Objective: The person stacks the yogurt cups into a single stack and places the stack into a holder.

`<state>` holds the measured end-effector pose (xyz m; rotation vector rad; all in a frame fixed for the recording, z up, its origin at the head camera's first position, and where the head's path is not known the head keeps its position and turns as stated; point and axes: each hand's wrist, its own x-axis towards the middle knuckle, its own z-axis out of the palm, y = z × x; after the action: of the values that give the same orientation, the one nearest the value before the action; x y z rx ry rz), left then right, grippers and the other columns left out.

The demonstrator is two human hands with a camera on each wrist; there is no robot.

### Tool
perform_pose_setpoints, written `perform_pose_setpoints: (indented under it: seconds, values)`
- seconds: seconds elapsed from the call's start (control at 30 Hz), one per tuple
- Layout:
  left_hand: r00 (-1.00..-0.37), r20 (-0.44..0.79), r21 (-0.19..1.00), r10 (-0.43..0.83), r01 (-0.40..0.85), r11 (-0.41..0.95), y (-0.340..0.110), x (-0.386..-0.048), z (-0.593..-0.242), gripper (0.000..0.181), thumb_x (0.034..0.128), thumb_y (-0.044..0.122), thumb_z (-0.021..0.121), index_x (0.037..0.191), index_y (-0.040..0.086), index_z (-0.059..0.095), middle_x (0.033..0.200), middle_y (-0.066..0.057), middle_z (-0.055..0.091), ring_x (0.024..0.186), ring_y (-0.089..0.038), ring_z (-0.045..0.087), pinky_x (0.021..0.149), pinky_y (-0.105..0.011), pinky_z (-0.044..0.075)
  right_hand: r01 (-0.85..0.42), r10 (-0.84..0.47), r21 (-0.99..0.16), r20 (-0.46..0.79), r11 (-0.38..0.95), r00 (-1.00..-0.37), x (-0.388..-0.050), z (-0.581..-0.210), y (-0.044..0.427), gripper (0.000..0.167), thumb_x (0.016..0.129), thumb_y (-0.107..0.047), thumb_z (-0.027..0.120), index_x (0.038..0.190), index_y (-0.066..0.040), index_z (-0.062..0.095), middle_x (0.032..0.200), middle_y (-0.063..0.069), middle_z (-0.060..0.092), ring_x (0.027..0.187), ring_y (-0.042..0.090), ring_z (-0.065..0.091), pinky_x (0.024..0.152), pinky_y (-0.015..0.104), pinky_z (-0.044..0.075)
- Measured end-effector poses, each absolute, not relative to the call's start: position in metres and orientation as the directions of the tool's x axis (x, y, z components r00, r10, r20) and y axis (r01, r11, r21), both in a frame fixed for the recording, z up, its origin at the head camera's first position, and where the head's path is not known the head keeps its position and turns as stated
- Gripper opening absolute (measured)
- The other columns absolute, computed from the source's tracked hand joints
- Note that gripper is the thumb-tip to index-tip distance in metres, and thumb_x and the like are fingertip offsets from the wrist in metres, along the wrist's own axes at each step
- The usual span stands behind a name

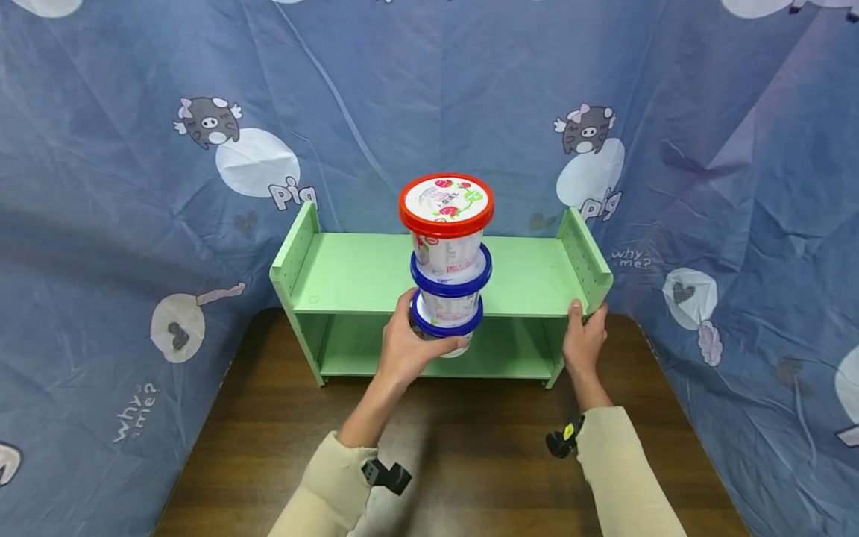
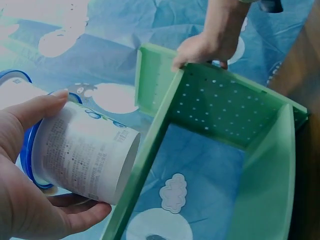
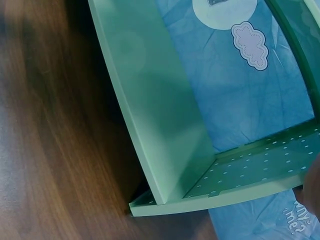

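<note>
Three lidded plastic tubs stand in a stack above the front of a small green shelf. A red-lidded tub with strawberry pictures is on top; beneath it sit a blue-lidded middle tub and a blue-lidded bottom tub. My left hand grips the bottom tub, thumb on one side and fingers on the other; it carries the whole stack. My right hand holds the front edge of the shelf's right side panel. Only a sliver of that hand shows in the right wrist view.
Below the upper board lies a lower shelf board. The shelf stands on a brown wood-grain surface. Blue cloth with pig prints hangs behind and at both sides.
</note>
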<state>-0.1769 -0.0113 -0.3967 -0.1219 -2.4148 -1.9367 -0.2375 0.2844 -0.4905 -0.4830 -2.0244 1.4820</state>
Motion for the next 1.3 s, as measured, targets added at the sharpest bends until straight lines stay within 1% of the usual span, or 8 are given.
perform_pose_setpoints:
  seconds: [0.17, 0.33, 0.47, 0.57, 0.77, 1.07, 1.3]
  values:
    - [-0.997, 0.074, 0.976, 0.039, 0.08, 0.205, -0.011, -0.187, -0.389, 0.098, 0.0672, 0.026, 0.092, 0.149, 0.021, 0.039, 0.142, -0.007, 0.057, 0.128, -0.03, 0.056, 0.106, -0.051, 0.049, -0.044, 0.598, -0.945, 0.241, 0.324, -0.764, -0.237, -0.491, 0.284, 0.05, 0.103, -0.035, 0.05, 0.143, -0.005, 0.042, 0.14, 0.027, 0.055, 0.134, 0.04, 0.049, 0.114, 0.054, 0.036]
    - [-0.996, 0.081, 0.977, 0.049, 0.089, 0.195, -0.01, -0.199, -0.385, 0.097, 0.0686, 0.026, 0.091, 0.149, 0.021, 0.038, 0.142, -0.007, 0.057, 0.128, -0.029, 0.056, 0.105, -0.051, 0.049, -0.052, 0.597, -0.946, 0.243, 0.319, -0.765, -0.237, -0.491, 0.283, 0.049, 0.103, -0.034, 0.05, 0.142, -0.004, 0.043, 0.139, 0.028, 0.055, 0.133, 0.04, 0.05, 0.115, 0.054, 0.036]
    - [-0.995, 0.088, 0.976, 0.05, 0.096, 0.194, -0.009, -0.209, -0.382, 0.096, 0.07, 0.026, 0.09, 0.15, 0.019, 0.037, 0.141, -0.007, 0.057, 0.129, -0.029, 0.056, 0.105, -0.051, 0.05, -0.044, 0.598, -0.95, 0.23, 0.309, -0.768, -0.238, -0.492, 0.284, 0.05, 0.104, -0.035, 0.05, 0.143, -0.005, 0.042, 0.141, 0.027, 0.055, 0.135, 0.04, 0.049, 0.117, 0.054, 0.035]
    - [-0.995, 0.089, 0.977, 0.046, 0.096, 0.192, -0.008, -0.214, -0.38, 0.096, 0.0702, 0.025, 0.09, 0.15, 0.019, 0.037, 0.141, -0.007, 0.057, 0.129, -0.028, 0.056, 0.105, -0.05, 0.049, -0.039, 0.599, -0.951, 0.225, 0.307, -0.768, -0.238, -0.494, 0.285, 0.051, 0.104, -0.037, 0.049, 0.144, -0.006, 0.042, 0.142, 0.026, 0.054, 0.137, 0.039, 0.048, 0.117, 0.054, 0.034]
    - [-0.996, 0.09, 0.977, 0.026, 0.093, 0.19, -0.005, -0.224, -0.375, 0.096, 0.0702, 0.026, 0.089, 0.15, 0.019, 0.036, 0.141, -0.008, 0.057, 0.129, -0.029, 0.055, 0.106, -0.05, 0.048, -0.054, 0.601, -0.951, 0.236, 0.304, -0.764, -0.238, -0.493, 0.284, 0.052, 0.104, -0.036, 0.049, 0.145, -0.006, 0.042, 0.143, 0.026, 0.054, 0.136, 0.039, 0.048, 0.117, 0.054, 0.035]
    - [-0.995, 0.096, 0.967, -0.01, 0.091, 0.239, -0.002, -0.245, -0.373, 0.095, 0.0699, 0.027, 0.089, 0.148, 0.018, 0.037, 0.139, -0.01, 0.058, 0.126, -0.031, 0.058, 0.105, -0.049, 0.049, -0.043, 0.617, -0.953, 0.228, 0.299, -0.753, -0.238, -0.492, 0.282, 0.049, 0.103, -0.034, 0.049, 0.142, -0.004, 0.043, 0.138, 0.029, 0.056, 0.132, 0.042, 0.05, 0.115, 0.055, 0.036]
    - [-0.995, 0.1, 0.967, -0.02, 0.093, 0.239, 0.004, -0.259, -0.369, 0.096, 0.0689, 0.028, 0.09, 0.148, 0.017, 0.037, 0.141, -0.01, 0.057, 0.127, -0.03, 0.057, 0.106, -0.049, 0.049, -0.062, 0.618, -0.953, 0.24, 0.295, -0.749, -0.239, -0.493, 0.283, 0.046, 0.103, -0.031, 0.051, 0.14, -0.005, 0.045, 0.136, 0.028, 0.058, 0.129, 0.04, 0.052, 0.115, 0.054, 0.036]
